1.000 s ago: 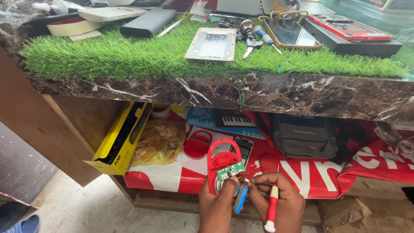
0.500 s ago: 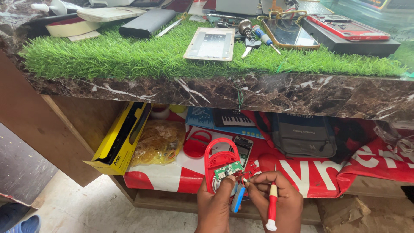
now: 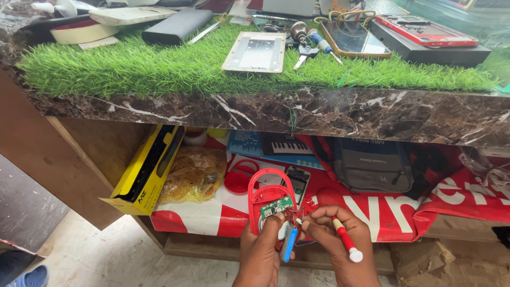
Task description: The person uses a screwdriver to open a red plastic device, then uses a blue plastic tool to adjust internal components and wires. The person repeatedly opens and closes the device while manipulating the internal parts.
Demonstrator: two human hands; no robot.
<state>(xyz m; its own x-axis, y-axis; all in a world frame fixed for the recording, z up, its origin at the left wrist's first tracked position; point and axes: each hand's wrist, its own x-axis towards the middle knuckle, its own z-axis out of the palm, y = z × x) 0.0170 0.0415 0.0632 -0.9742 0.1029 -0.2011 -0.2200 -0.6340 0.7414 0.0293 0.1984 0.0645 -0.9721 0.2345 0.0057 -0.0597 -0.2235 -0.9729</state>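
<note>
Left hand (image 3: 260, 252): closed around the red oval plastic casing (image 3: 265, 195), held upright below the bench edge, thumb near the small green circuit board (image 3: 277, 207) seated inside it.
Blue cylinder (image 3: 289, 244): a small blue cell hanging beside the left hand's fingers, between the two hands.
Right hand (image 3: 340, 250): fingers pinched together at thin wires just beside the circuit board; it also grips a red-and-white slim screwdriver (image 3: 347, 240), white end pointing down and right.
Bench (image 3: 329, 111): dark marbled stone edge topped with a green artificial grass mat (image 3: 159, 66).
Shelf below: a yellow and black cardboard box (image 3: 146, 170), a bag of yellow rubber bands (image 3: 194, 172), a grey pouch (image 3: 369, 165).
</note>
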